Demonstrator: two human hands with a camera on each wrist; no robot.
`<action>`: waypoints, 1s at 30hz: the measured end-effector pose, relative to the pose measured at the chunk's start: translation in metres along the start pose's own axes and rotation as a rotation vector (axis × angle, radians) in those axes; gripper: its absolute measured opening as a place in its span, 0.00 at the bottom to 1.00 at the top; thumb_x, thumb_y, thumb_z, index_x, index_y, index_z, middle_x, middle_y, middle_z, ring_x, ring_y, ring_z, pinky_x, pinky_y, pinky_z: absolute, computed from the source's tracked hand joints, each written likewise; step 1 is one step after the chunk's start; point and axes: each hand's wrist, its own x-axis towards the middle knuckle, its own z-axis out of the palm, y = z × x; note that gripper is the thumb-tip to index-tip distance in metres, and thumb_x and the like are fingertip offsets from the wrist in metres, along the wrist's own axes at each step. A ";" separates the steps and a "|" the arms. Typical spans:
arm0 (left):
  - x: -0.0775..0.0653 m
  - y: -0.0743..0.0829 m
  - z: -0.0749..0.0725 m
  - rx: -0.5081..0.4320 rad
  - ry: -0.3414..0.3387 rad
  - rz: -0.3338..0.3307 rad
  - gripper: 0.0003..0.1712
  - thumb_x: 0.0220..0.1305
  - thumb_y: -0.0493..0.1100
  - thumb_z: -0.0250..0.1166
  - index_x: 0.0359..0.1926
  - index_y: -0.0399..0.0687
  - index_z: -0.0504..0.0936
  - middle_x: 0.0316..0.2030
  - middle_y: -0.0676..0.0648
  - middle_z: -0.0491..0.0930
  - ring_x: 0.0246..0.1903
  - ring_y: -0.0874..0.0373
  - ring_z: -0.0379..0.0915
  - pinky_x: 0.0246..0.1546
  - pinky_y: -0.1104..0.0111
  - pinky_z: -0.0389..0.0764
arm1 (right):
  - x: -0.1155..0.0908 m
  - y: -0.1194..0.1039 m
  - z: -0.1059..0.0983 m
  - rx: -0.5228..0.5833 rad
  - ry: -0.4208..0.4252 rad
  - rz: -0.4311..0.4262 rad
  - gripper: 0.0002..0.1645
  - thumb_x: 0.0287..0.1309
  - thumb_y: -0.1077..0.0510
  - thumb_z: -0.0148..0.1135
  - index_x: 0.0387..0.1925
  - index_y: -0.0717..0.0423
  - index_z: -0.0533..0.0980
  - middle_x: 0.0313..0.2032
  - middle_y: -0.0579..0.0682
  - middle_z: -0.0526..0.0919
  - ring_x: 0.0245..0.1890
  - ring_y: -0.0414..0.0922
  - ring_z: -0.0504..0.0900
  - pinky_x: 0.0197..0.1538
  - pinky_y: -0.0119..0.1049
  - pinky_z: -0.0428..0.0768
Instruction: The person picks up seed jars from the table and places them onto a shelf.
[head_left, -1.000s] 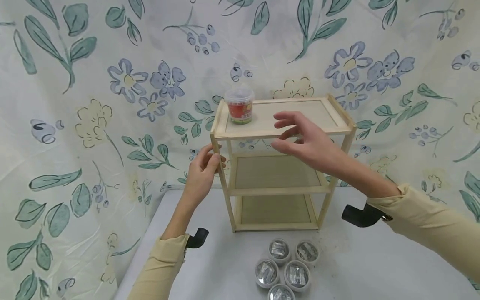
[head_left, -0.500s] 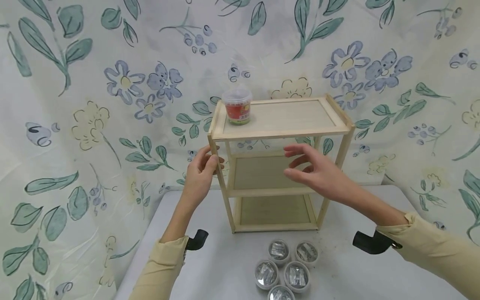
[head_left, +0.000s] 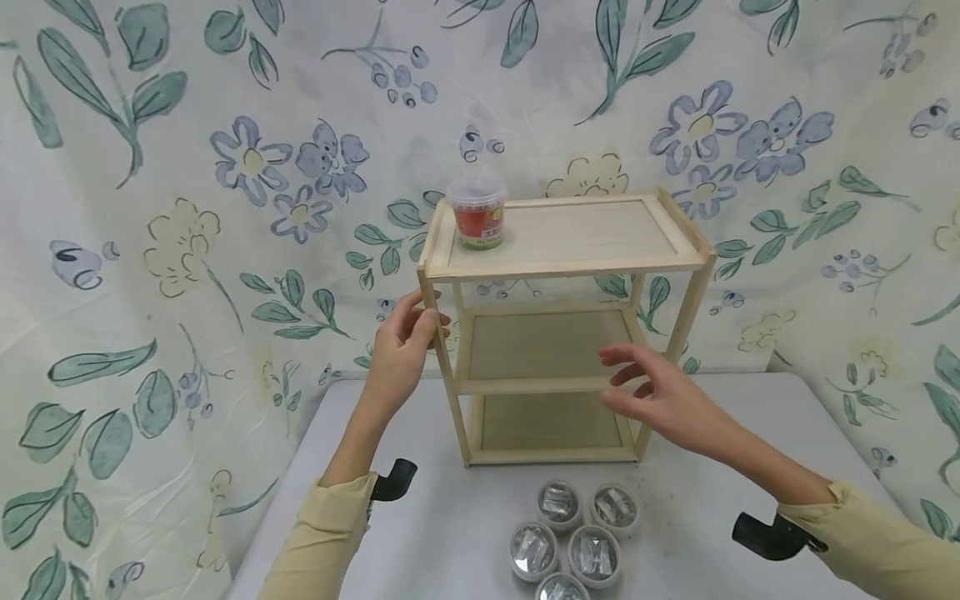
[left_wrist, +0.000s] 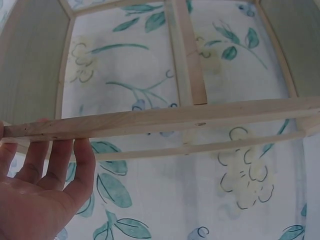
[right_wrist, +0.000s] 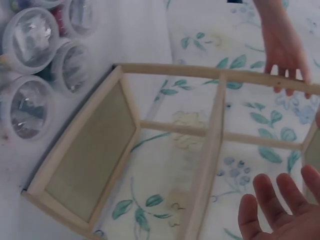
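Observation:
A three-tier wooden shelf [head_left: 570, 268] stands upright on the white table. My left hand [head_left: 397, 358] holds its front left post, just under the top tier; in the left wrist view the fingers [left_wrist: 61, 160] bend around that post. My right hand [head_left: 667, 400] hovers in front of the shelf's right side, fingers loosely bent and nothing in them. On the top tier, at the left, sits a clear lidded plastic tub [head_left: 480, 218] with a red and green label. Several similar lidded tubs [head_left: 595, 557] holding silvery packets cluster on the table before the shelf.
The white table [head_left: 720, 533] carries the shelf and tubs. Behind it hangs a cloth [head_left: 300, 100] printed with flowers and leaves. The shelf's middle board [head_left: 540, 342] and bottom board [head_left: 551, 421] sit below the top tier.
My right hand has come down and slightly right, from the front edge of the top tier to the middle tier's level. My left hand keeps its hold on the post.

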 end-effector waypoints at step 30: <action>-0.001 0.000 0.002 0.010 0.014 0.005 0.22 0.77 0.48 0.50 0.66 0.47 0.70 0.45 0.34 0.78 0.45 0.46 0.78 0.52 0.53 0.78 | -0.084 0.119 0.056 -0.083 -0.093 0.117 0.35 0.64 0.48 0.64 0.67 0.55 0.66 0.60 0.53 0.73 0.50 0.49 0.77 0.44 0.41 0.76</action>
